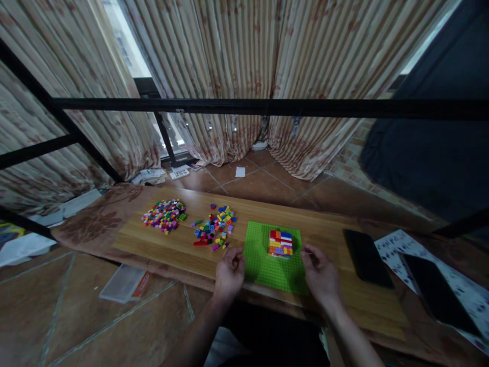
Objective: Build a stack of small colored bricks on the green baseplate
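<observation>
A bright green studded baseplate (263, 270) lies on the wooden board in front of me. On its upper right part stands a compact block of toy building bricks (280, 243) in red, yellow, white, blue, orange and purple. My left hand (230, 270) is at the plate's left edge, fingers curled in toward the thumb. Across from it, my right hand (321, 272) is at the right edge, its thumb and forefinger drawn close together. Whether either hand grips the plate's rim or a small brick cannot be made out. Loose mixed bricks (217, 224) lie left of the plate.
A denser pile of small bricks (164, 215) sits farther left on the wooden board (153, 247). At right lie a black phone (367, 257), a printed sheet (401, 242) and another dark device (439, 290). A black rail (237, 106) crosses beyond. A clear plastic box (124, 283) lies on the floor.
</observation>
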{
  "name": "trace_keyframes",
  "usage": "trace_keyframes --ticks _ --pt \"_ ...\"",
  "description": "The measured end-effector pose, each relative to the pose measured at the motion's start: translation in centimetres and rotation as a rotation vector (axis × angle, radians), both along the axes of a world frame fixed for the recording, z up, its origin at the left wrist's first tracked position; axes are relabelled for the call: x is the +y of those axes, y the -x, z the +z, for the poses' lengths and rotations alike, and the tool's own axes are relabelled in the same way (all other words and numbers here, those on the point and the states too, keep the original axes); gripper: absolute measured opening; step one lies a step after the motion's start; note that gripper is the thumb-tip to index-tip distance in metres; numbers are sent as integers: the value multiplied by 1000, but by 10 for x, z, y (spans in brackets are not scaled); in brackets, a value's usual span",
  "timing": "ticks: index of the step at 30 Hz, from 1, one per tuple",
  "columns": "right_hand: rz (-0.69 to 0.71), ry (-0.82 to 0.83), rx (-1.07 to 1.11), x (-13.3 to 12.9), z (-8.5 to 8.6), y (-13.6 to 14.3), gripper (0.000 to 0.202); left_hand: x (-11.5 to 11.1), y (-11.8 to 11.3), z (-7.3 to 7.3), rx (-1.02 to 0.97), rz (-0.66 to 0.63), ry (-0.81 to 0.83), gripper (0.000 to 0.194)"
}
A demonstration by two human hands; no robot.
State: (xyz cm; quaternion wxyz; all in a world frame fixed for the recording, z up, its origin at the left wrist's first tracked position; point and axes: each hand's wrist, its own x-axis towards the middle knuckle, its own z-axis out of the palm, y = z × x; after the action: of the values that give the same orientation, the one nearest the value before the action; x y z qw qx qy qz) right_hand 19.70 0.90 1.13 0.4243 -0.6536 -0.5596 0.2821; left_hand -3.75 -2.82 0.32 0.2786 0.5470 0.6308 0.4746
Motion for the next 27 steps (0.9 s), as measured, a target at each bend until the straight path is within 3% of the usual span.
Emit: trace_keyframes --ticks 5,9,16,21,27 --pt "239 -224 -622 9 13 38 58 -9 8 -4 -10 25 0 20" --pt "377 -254 -854 22 1 60 71 -16 17 -3 19 20 25 19" --pt "417 -297 -947 28 -20 59 89 -27 28 -1 41 39 44 19" --pt "420 -321 -959 30 -19 56 85 -24 46 -1 43 116 4 20" --pt "391 -381 -876 22 -6 65 72 -24 90 0 153 234 15 21"
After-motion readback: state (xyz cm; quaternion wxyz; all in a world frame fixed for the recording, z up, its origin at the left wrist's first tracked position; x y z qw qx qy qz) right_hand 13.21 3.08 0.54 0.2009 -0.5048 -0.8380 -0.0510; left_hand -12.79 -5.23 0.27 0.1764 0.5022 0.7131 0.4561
